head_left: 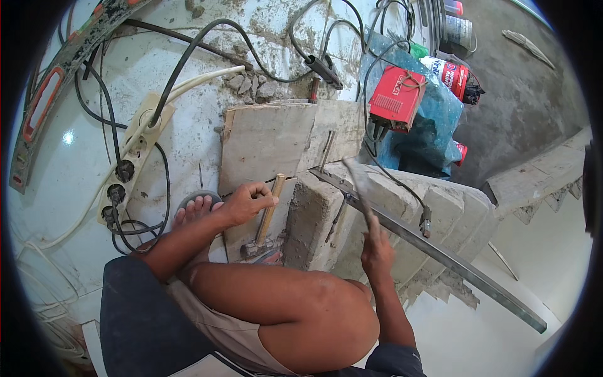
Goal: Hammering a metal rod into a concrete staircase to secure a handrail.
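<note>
My left hand (250,202) is closed, with its fingertips against the wooden handle of a hammer (270,213). The hammer stands tilted, its dark metal head (259,247) down near my left foot. In my right hand (378,254) is a long thin tool (359,185), smeared by motion, so I cannot tell its kind. Its far end is over a grey metal bar (433,242), which slants down to the right along the concrete steps (402,195). A short thin rod (327,151) rises at the bar's upper end.
A red welding machine (396,99) sits on blue plastic sheeting (433,125). Black cables run to an electrode holder (323,72) and a metal-ended connector (426,223). Left are a power strip (135,138) and a long level (47,103). Boards (267,135), rubble (251,87) and paint buckets (458,32) lie beyond.
</note>
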Motion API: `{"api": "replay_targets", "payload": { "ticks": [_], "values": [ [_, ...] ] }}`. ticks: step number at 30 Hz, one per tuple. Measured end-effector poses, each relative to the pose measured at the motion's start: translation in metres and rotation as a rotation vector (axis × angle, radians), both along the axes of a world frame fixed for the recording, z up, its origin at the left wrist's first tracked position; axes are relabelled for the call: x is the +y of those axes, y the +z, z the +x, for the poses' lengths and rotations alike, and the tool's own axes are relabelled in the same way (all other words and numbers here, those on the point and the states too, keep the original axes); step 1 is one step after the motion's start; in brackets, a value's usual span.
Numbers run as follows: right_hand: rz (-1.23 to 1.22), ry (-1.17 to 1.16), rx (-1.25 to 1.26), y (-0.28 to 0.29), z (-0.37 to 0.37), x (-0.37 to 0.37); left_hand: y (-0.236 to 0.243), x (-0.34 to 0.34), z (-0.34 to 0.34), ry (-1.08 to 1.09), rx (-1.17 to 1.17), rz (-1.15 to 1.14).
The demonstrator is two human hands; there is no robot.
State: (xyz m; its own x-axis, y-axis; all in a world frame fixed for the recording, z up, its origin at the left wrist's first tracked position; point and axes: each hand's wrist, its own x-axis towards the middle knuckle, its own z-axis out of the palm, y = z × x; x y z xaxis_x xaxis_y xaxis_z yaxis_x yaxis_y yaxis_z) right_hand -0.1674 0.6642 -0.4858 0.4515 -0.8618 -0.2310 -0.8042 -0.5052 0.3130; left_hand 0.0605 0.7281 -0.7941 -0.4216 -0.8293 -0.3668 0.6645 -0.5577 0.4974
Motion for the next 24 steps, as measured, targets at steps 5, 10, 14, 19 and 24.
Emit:
{"api": "replay_targets", "payload": {
  "ticks": [5, 10, 14, 19, 24],
  "values": [
    [0.087, -0.237, 0.31, -0.008, -0.02, -0.015, 0.002, 0.0, -0.005, -0.001, -0.014, -0.059],
    [-0.013, -0.038, 0.074, 0.001, 0.019, -0.011, -0.003, 0.001, -0.001, 0.018, -0.089, -0.032],
    [0.006, 0.032, 0.021, 0.001, -0.016, 0.006, 0.001, 0.001, -0.003, 0.014, 0.01, 0.011],
    [0.059, -0.248, 0.39, -0.011, -0.03, -0.002, 0.003, -0.004, -0.01, -0.021, 0.0, -0.019],
    [0.006, -0.014, 0.12, -0.009, 0.001, -0.008, -0.005, -0.001, 0.001, 0.0, -0.072, 0.0]
  ]
}}
